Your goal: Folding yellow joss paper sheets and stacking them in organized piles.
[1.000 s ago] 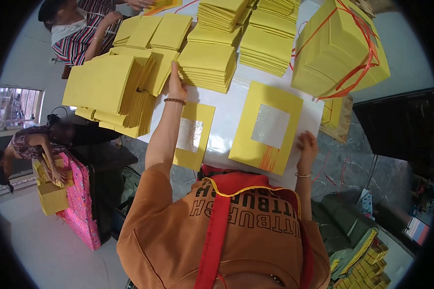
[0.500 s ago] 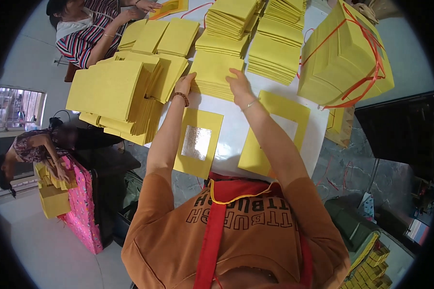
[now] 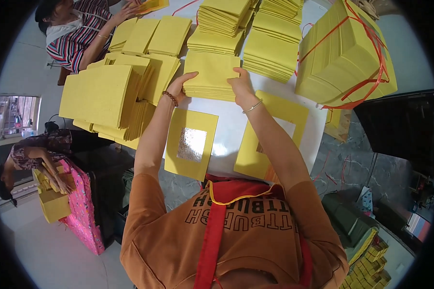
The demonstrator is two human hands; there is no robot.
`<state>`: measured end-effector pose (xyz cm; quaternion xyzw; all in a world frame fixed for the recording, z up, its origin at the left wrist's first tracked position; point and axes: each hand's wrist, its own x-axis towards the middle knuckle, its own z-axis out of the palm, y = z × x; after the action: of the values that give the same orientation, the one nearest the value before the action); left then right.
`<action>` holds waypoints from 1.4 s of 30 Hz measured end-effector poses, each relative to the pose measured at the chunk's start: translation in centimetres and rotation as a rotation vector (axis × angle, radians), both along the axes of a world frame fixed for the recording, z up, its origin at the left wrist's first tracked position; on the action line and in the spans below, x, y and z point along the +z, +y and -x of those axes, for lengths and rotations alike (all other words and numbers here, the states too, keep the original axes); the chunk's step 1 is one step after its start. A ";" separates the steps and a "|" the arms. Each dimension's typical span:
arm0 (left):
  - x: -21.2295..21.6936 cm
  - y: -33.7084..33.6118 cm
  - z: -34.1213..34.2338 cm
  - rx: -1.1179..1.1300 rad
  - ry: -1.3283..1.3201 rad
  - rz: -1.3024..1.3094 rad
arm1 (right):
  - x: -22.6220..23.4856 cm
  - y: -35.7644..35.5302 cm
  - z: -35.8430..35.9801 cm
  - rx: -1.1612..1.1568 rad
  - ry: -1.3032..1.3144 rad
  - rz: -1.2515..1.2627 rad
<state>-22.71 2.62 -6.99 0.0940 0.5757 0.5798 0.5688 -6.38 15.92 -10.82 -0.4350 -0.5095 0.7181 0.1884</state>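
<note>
Both my hands grip a neat stack of yellow paper sheets (image 3: 211, 70) on the white table, one at each short side. My left hand (image 3: 180, 85), with a beaded bracelet above it, wraps the stack's left end, thumb on top and fingers hidden at the side. My right hand (image 3: 242, 86), a thin bangle at its wrist, holds the right end the same way. Closer to me lie two yellow pieces with a silvery rectangle in the middle: the left sheet (image 3: 201, 125) and the right sheet (image 3: 290, 111), partly under my right forearm.
Leaning yellow stacks (image 3: 96, 94) crowd the table's left side, and more stacks (image 3: 270, 50) fill the far side. A big yellow bundle (image 3: 342, 58) tied with red ribbon stands at right. One person (image 3: 84, 36) works at far left; another (image 3: 38, 149) handles yellow pieces beside a pink-covered surface (image 3: 82, 207).
My hands have closed in on the stack's sides, with the left thumb now over its top. The whole view has shifted slightly. The far-left person's hands have moved onto a yellow piece.
</note>
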 end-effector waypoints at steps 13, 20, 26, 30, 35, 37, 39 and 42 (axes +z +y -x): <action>-2.0 -4.3 1.9 0.012 0.217 -0.421 | 7.1 1.3 -0.2 0.399 0.235 -0.040; -2.9 -3.0 0.2 -0.055 0.502 -0.096 | 1.2 2.7 -0.5 0.559 0.003 -0.429; 3.6 -4.6 -0.2 -0.133 0.486 -0.141 | 6.7 2.7 -1.9 0.523 0.165 -0.674; 4.6 -4.7 -1.0 -0.173 0.586 -0.292 | 11.8 0.2 -6.4 0.392 0.093 -1.169; 8.0 -3.5 -4.6 -0.314 0.623 -0.499 | 13.3 -1.0 -10.9 0.253 0.262 -0.569; 8.5 -3.0 -6.2 -0.232 0.468 -0.545 | 13.2 -0.9 -11.7 0.206 0.337 -0.297; 9.0 -2.9 -6.9 -0.147 0.317 -0.587 | 12.4 -0.7 -12.8 0.159 0.412 -0.026; 9.6 -2.4 -7.2 -0.216 0.052 -0.651 | 10.4 -0.1 -13.9 0.067 0.575 0.464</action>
<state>-15.48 0.18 2.60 0.3457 0.3614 0.6669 0.5523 7.53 15.83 -0.47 -0.2298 -0.2735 0.9131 0.1968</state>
